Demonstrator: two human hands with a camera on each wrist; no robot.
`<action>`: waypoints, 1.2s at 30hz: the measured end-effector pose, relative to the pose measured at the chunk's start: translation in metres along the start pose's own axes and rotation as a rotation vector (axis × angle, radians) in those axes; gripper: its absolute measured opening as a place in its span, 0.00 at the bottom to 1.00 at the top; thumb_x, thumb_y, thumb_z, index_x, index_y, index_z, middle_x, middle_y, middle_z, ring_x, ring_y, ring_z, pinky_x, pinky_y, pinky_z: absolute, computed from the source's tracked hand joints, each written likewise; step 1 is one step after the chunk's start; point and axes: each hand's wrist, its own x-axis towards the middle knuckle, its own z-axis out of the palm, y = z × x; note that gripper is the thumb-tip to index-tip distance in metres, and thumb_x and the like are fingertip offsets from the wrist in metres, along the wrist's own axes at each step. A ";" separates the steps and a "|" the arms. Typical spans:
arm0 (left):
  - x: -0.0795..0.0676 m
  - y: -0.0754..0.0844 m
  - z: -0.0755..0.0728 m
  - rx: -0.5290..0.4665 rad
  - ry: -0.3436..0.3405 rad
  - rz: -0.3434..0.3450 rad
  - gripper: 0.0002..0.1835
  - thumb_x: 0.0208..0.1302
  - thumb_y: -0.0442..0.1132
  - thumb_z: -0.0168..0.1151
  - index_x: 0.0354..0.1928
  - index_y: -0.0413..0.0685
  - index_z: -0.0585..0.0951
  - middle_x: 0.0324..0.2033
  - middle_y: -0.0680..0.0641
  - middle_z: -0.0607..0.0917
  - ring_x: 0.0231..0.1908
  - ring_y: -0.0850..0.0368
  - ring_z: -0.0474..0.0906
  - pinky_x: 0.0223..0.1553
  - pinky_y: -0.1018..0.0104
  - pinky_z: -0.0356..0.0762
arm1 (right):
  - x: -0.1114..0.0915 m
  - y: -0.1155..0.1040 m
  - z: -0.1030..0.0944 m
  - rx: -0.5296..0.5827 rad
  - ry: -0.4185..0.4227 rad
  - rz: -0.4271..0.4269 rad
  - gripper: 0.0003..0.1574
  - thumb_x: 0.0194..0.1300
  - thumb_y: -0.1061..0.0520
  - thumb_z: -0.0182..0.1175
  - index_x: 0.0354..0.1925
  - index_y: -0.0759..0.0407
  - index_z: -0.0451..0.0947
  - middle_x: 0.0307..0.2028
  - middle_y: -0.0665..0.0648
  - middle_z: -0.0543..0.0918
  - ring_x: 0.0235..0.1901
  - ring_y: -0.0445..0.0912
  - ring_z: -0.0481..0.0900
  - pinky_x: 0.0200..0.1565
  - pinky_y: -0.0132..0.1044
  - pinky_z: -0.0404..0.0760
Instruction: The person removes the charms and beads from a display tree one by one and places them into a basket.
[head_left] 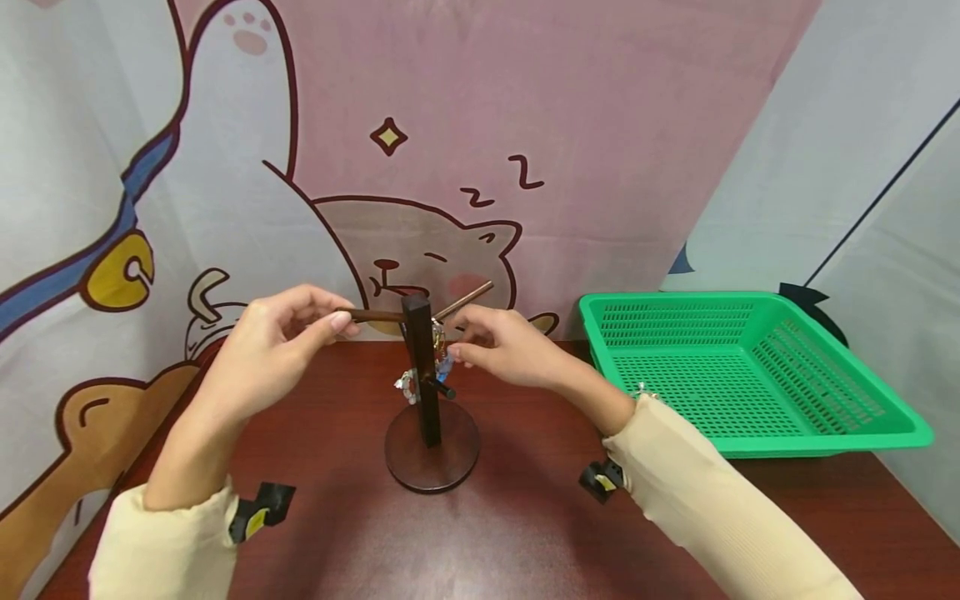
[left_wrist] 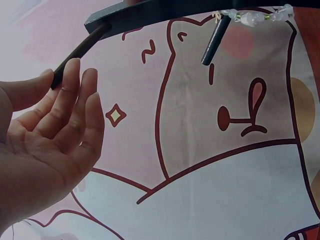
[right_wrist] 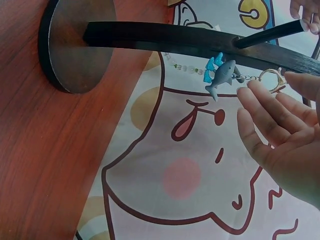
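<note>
A dark wooden stand (head_left: 429, 417) with a round base and several pegs stands upright on the table. My left hand (head_left: 273, 350) pinches the end of its left peg (left_wrist: 80, 57) between thumb and fingertips. Beside the post, my right hand (head_left: 506, 343) has its fingers extended, with thumb and fingertips right at the gold ring (right_wrist: 272, 80) of a keychain. From that ring hangs a grey-blue dolphin-like charm (right_wrist: 223, 75) with a bright blue piece. A string of pale beads (left_wrist: 250, 19) hangs on the stand's other side.
A green plastic basket (head_left: 750, 454) sits on the right of the reddish-brown table (head_left: 322, 533). A small shiny trinket (head_left: 642, 390) shows near its left wall, above the right sleeve. A cartoon-printed cloth (head_left: 585, 125) hangs behind.
</note>
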 end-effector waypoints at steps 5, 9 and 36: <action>0.000 0.001 0.000 -0.019 -0.006 -0.005 0.08 0.65 0.38 0.55 0.40 0.43 0.80 0.30 0.50 0.85 0.28 0.65 0.77 0.25 0.68 0.67 | 0.002 0.000 0.002 -0.001 -0.004 0.007 0.14 0.62 0.59 0.59 0.46 0.61 0.73 0.26 0.50 0.81 0.28 0.47 0.78 0.28 0.34 0.72; 0.000 0.000 0.000 -0.021 -0.005 -0.005 0.07 0.65 0.38 0.55 0.40 0.43 0.80 0.29 0.50 0.85 0.28 0.65 0.77 0.25 0.69 0.67 | 0.003 0.001 0.005 0.015 -0.016 0.004 0.11 0.61 0.59 0.60 0.42 0.60 0.74 0.26 0.51 0.82 0.28 0.45 0.78 0.29 0.34 0.73; 0.000 0.000 0.000 -0.017 -0.009 -0.014 0.07 0.65 0.37 0.55 0.40 0.43 0.79 0.29 0.50 0.85 0.27 0.63 0.76 0.25 0.69 0.66 | 0.004 -0.001 0.012 -0.021 0.024 -0.066 0.07 0.58 0.58 0.62 0.33 0.60 0.77 0.27 0.49 0.83 0.26 0.37 0.77 0.31 0.32 0.73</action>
